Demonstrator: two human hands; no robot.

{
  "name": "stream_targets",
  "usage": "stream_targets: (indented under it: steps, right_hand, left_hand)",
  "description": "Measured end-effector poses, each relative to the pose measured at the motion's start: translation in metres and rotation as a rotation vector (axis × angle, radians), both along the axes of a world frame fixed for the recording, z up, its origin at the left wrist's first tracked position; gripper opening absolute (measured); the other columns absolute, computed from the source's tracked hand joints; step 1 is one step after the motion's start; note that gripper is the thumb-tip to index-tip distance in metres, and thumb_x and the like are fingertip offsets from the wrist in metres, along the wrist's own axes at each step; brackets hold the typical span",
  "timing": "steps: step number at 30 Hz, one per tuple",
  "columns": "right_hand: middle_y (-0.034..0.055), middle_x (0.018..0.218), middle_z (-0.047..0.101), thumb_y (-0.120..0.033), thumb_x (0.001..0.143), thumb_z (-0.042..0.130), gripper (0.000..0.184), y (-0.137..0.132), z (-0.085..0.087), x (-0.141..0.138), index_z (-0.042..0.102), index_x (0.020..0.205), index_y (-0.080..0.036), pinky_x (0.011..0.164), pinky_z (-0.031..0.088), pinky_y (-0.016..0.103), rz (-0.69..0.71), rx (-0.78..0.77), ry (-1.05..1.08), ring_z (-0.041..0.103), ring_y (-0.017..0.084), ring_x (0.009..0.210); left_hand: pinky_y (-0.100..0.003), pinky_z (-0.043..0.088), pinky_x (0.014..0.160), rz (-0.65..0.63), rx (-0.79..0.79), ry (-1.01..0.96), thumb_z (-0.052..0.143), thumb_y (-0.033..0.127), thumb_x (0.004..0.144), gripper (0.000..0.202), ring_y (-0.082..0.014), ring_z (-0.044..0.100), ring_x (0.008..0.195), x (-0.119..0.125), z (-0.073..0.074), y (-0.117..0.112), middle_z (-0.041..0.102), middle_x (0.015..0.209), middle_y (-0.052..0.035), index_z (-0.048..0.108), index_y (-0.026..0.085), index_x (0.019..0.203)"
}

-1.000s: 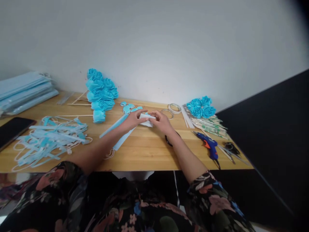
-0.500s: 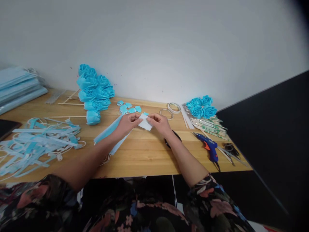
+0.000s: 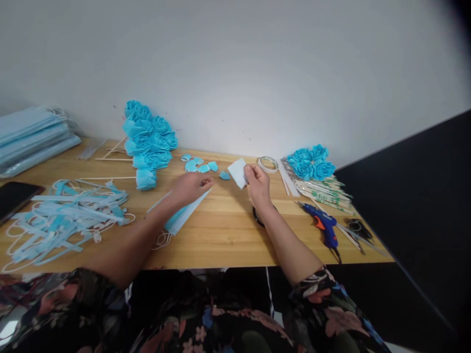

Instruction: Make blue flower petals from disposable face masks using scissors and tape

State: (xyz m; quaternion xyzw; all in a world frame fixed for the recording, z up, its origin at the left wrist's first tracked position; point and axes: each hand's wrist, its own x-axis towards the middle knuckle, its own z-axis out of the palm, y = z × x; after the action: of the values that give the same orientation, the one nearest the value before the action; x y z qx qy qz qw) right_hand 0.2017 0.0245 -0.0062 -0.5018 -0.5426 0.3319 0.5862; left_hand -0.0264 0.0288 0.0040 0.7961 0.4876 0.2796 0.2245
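Observation:
My right hand (image 3: 258, 184) pinches a small white piece of mask fabric (image 3: 238, 172) and holds it up above the wooden table (image 3: 221, 230). My left hand (image 3: 191, 187) rests with curled fingers on a blue face mask (image 3: 182, 215) lying flat on the table. Small cut blue petals (image 3: 200, 164) lie just beyond both hands. Black scissors (image 3: 257, 218) peek out from under my right wrist.
Blue flower bunches (image 3: 149, 142) (image 3: 311, 163) lie near the wall. Cut mask strips (image 3: 66, 211) are heaped at the left, beside a dark phone (image 3: 14, 195) and stacked masks (image 3: 35, 139). Tape rolls (image 3: 268, 163), wooden sticks (image 3: 320, 191) and a blue glue gun (image 3: 323, 225) lie to the right.
Both hands held the white piece together before. Now my right hand has lifted it away to the right, and my left hand has let go and settled on the blue mask.

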Motion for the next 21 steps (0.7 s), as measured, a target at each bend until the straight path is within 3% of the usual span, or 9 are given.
stream_targets:
  steps: [3,6,8,11,15,17,21]
  right_hand:
    - [-0.0023,0.064,0.045,-0.068,0.086,0.055,0.046,0.001,0.001,0.0,0.057,0.083,-0.023,0.046,0.036,0.025,-0.042,-0.002,-0.025,0.044,0.013,0.057]
    - [-0.0021,0.064,0.044,-0.069,0.088,0.052,0.047,-0.001,0.001,-0.001,0.056,0.082,-0.023,0.046,0.035,0.025,-0.036,0.001,-0.078,0.043,0.013,0.057]
    - [-0.0018,0.064,0.046,-0.068,0.088,0.054,0.046,-0.002,0.0,-0.003,0.059,0.083,-0.023,0.047,0.036,0.025,-0.006,-0.002,-0.105,0.044,0.013,0.057]
    - [-0.0013,0.066,0.05,-0.065,0.087,0.058,0.043,-0.005,0.0,-0.005,0.063,0.083,-0.022,0.05,0.038,0.026,0.091,-0.025,-0.15,0.045,0.013,0.058]
    - [-0.001,0.069,0.057,-0.056,0.087,0.061,0.035,-0.012,0.003,-0.011,0.068,0.082,-0.022,0.057,0.04,0.027,0.217,-0.01,-0.242,0.048,0.014,0.063]
    - [-0.0007,0.07,0.059,-0.052,0.087,0.062,0.033,-0.016,0.005,-0.014,0.069,0.081,-0.021,0.06,0.039,0.027,0.259,-0.002,-0.292,0.05,0.014,0.064]
    - [-0.001,0.071,0.062,-0.05,0.085,0.064,0.03,-0.02,0.007,-0.017,0.072,0.089,-0.021,0.059,0.04,0.027,0.282,-0.021,-0.322,0.051,0.013,0.063]
  left_hand:
    - [-0.03,0.026,0.059,0.153,0.073,0.198,0.054,0.031,0.088,0.026,-0.0222,0.058,0.066,-0.019,0.005,0.01,0.071,0.072,-0.0087,0.072,0.02,0.071]
    - [-0.029,0.026,0.058,0.1,0.021,0.223,0.058,0.027,0.083,0.028,-0.02,0.055,0.06,-0.026,0.003,0.016,0.063,0.058,-0.0065,0.061,0.02,0.056]
    - [-0.028,0.029,0.054,0.01,-0.145,0.107,0.059,0.032,0.083,0.029,-0.0173,0.052,0.052,-0.022,0.003,0.014,0.06,0.053,-0.0044,0.061,0.02,0.056]
    - [-0.026,0.036,0.048,-0.049,-0.437,-0.236,0.056,0.051,0.089,0.041,-0.0149,0.052,0.044,-0.007,0.005,0.005,0.064,0.057,-0.0056,0.068,0.017,0.07]
    - [-0.027,0.048,0.051,-0.161,-0.607,-0.639,0.052,0.072,0.087,0.064,-0.0187,0.065,0.061,0.012,0.006,-0.008,0.072,0.077,-0.0132,0.071,0.012,0.089]
    - [-0.026,0.05,0.052,-0.201,-0.623,-0.685,0.062,0.069,0.082,0.058,-0.0195,0.067,0.066,0.017,0.003,-0.012,0.072,0.079,-0.0126,0.071,0.012,0.089]
    - [-0.023,0.049,0.051,-0.159,-0.586,-0.679,0.078,0.042,0.078,0.03,-0.0148,0.064,0.061,0.022,-0.006,-0.012,0.072,0.071,-0.0077,0.071,0.013,0.08]
